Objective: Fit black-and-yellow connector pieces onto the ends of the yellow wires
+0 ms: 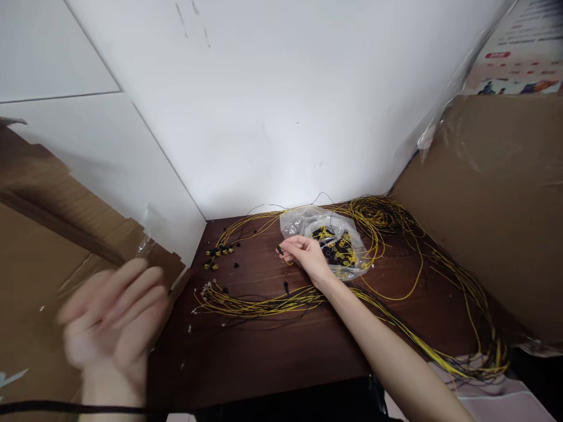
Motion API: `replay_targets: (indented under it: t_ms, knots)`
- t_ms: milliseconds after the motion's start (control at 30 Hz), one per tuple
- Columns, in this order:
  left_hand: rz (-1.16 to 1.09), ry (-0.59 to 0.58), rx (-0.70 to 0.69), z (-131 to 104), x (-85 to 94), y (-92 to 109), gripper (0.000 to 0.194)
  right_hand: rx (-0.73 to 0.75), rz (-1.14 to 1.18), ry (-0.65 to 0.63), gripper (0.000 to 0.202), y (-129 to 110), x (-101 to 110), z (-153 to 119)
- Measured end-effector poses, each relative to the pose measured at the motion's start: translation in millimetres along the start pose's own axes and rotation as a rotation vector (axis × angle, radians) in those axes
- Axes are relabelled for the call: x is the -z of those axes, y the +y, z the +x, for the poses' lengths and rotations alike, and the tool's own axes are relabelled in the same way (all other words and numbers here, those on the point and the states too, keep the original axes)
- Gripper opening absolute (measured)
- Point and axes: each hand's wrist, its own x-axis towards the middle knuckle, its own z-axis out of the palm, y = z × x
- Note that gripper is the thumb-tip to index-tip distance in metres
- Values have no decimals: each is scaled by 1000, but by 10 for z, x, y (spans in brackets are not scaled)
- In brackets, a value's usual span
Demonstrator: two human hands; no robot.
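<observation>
My right hand [303, 252] pinches a small black connector [280, 249] between thumb and fingertips, above the dark wooden table. Just behind that hand lies a clear plastic bag [294, 220], its mouth showing many black and yellow connector parts [341, 252]. My left hand [116, 313] is raised at the left, blurred, with its fingers curled in; whether anything is inside them is hidden. In front of my right hand a bundle of yellow and black wires [264, 305] runs across the table, with small white ends at its left. One loose black piece [286, 287] lies beside the bundle.
Several wires with yellow-and-black connectors [220, 251] lie at the back left. Coiled wire [373, 212] sits at the back right, and more wire drapes over the right front edge. Cardboard [484, 223] stands right; another cardboard piece [39, 252] stands left. A white wall [281, 105] closes the back.
</observation>
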Motion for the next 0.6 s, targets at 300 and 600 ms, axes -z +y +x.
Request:
replay_targets:
  t_ms: [300,600]
  knots:
    - [776,-421,36,472,-500,-1207,19,151,-88,30,17,19,28,8]
    - [609,-336,-69,429,-347,-1662,17,256,-272,44,15,63,39,2]
